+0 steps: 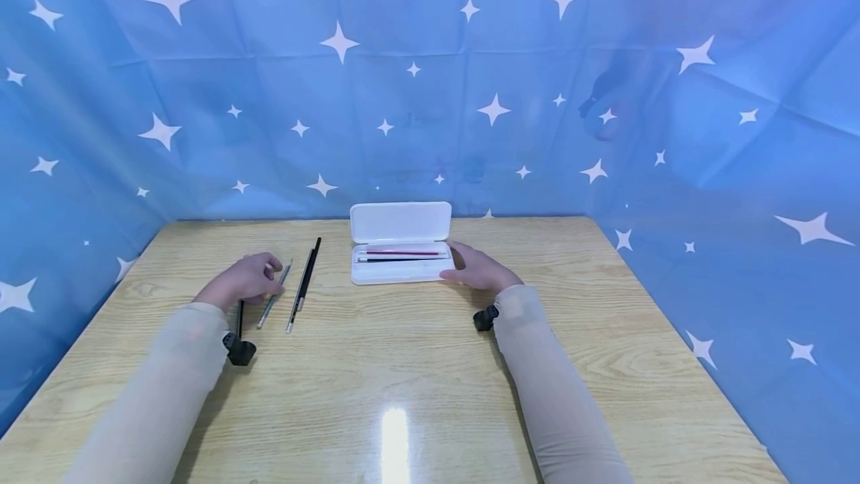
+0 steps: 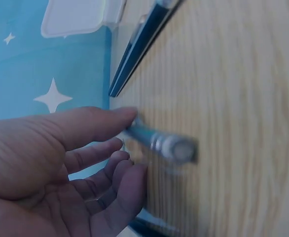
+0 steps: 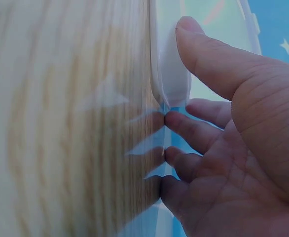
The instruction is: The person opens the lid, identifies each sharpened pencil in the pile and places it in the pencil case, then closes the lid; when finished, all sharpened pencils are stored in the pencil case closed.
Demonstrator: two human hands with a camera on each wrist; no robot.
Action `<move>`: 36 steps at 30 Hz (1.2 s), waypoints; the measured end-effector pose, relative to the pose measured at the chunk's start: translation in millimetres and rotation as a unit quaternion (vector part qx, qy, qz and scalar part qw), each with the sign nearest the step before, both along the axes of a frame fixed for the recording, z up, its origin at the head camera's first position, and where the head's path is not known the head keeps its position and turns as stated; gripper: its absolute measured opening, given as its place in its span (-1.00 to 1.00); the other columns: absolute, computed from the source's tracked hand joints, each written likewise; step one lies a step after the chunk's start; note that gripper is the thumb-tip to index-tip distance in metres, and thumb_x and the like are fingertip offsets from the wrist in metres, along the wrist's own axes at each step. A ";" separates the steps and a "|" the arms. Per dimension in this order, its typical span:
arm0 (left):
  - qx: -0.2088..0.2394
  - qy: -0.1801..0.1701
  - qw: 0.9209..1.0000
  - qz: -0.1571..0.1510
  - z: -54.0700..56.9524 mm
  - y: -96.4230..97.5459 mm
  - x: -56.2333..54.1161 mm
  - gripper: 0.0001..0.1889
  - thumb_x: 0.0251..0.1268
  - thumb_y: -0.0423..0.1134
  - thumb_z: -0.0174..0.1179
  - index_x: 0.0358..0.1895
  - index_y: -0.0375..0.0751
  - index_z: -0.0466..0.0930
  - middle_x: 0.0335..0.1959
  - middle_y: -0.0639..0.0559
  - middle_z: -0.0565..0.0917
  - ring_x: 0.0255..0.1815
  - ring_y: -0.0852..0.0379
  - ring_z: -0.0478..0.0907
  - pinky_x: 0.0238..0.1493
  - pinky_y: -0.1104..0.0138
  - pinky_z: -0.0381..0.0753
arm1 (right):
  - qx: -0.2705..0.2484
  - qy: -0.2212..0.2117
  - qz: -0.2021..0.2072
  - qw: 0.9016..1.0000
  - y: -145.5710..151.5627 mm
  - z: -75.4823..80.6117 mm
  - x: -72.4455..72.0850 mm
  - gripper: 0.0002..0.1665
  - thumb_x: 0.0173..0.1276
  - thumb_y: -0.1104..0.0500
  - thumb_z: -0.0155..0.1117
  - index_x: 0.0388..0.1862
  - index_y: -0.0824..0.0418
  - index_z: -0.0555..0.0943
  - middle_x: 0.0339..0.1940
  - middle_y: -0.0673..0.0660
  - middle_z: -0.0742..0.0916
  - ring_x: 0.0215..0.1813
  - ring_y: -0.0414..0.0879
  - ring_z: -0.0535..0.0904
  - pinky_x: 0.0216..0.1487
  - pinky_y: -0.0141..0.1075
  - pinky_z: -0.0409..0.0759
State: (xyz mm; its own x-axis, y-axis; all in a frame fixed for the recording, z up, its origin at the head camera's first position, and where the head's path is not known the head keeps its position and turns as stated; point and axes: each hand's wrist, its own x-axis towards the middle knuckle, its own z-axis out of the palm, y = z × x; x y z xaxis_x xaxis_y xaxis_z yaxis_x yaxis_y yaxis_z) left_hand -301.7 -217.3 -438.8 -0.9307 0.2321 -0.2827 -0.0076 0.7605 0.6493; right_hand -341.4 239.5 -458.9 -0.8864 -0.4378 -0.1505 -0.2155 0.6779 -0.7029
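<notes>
A grey-blue pencil with a metal ferrule and eraser end slants on the table under my left hand. The thumb and fingertips pinch it, its eraser end pointing toward the left wrist camera. My right hand holds the right end of an open white pencil case. Its thumb lies along the case's front corner, with the other fingers bent beside the end, their tips at the tabletop. A red pencil and a dark pencil lie inside the case.
Two dark pencils lie close together between the left hand and the case. Another dark pencil shows partly beneath the left wrist. The case's raised lid stands near the table's back edge, before a blue star-patterned curtain.
</notes>
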 end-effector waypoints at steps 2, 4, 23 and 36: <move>-0.008 -0.001 1.000 0.004 -0.9 2.3 -0.9 -0.46 0.36 -0.36 0.26 0.29 -0.57 0.30 -0.02 -0.35 0.48 -0.24 -0.03 0.59 -0.23 0.18 0.72 | 0.006 -0.002 -0.003 1.000 0.6 -0.5 -0.1 -0.07 0.53 -0.06 0.24 0.69 0.04 0.00 0.66 0.14 0.18 0.65 0.15 0.01 0.56 0.19 0.06; -0.011 -0.004 1.000 0.011 -1.7 3.6 -2.3 -0.48 0.34 -0.39 0.25 0.27 -0.56 0.31 -0.04 -0.34 0.50 -0.27 -0.02 0.60 -0.25 0.19 0.73 | 0.011 -0.004 -0.006 1.000 1.0 -0.5 0.1 -0.06 0.53 -0.07 0.23 0.69 0.04 -0.01 0.66 0.15 0.16 0.65 0.16 -0.01 0.56 0.20 0.06; 0.071 -0.049 0.995 0.041 3.4 -8.8 -1.2 -0.45 0.34 -0.43 0.10 0.35 -0.58 0.23 0.08 -0.37 0.47 -0.20 -0.01 0.54 -0.19 0.16 0.71 | -0.004 0.001 0.007 1.000 1.6 -0.1 -4.2 -0.11 0.52 -0.02 0.25 0.68 0.05 0.07 0.63 0.14 0.25 0.63 0.14 0.06 0.55 0.17 0.10; 0.119 -0.048 0.991 0.045 2.4 -17.0 -1.8 -0.45 0.44 -0.41 0.07 0.40 -0.55 0.16 0.10 -0.36 0.41 -0.20 -0.02 0.52 -0.20 0.16 0.70 | -0.016 0.003 0.010 1.000 0.2 0.0 -2.0 -0.13 0.53 -0.01 0.25 0.67 0.06 0.08 0.62 0.14 0.26 0.63 0.14 0.06 0.55 0.18 0.08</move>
